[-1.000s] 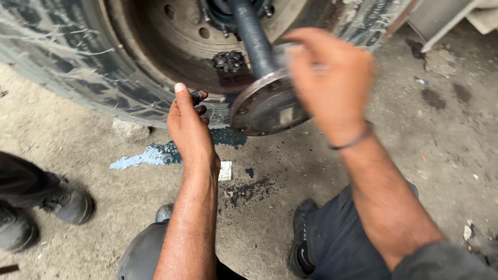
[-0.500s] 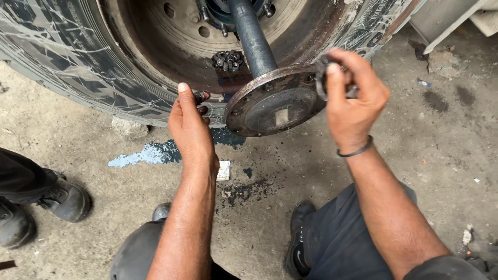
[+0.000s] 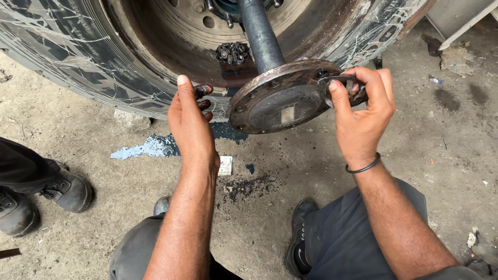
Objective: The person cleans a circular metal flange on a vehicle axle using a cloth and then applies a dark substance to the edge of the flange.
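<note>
Right hand (image 3: 363,116) grips rim of rusty round flange (image 3: 282,98) on dark shaft (image 3: 259,33), jutting from wheel hub; left hand (image 3: 191,122) open, fingers flat, beside flange, touching tyre (image 3: 67,57).

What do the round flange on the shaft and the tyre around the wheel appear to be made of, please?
Flange: apparently steel or iron, bare and dull, with brown rust along its edge and bolt holes around the rim. Tyre: black rubber, matte, with moulded tread blocks and pale scuff marks. The right hand grips the flange's edge.
</note>
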